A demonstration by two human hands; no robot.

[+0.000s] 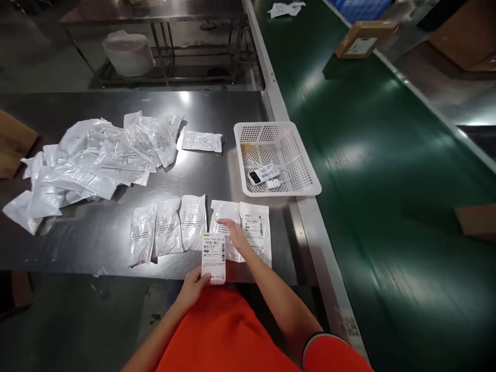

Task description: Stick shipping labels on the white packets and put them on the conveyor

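My left hand point(195, 285) pinches the lower left corner of a printed white label point(213, 256) near the table's front edge. Above the label's upper right, my right hand point(235, 235) has its fingers stretched out over a white plastic package point(225, 210). Just right of it lies a package with a printed label point(253, 226) on it. On the left of the row, several more white packages point(167, 227) lie side by side. Whether my right fingertips touch the package cannot be made out.
A pile of white packages point(89, 160) covers the table's left part, with a single package point(202, 141) beside it. A white basket point(308, 178) holds a device and small items. The green conveyor point(360, 155) on the right carries a cardboard box point(364, 40).
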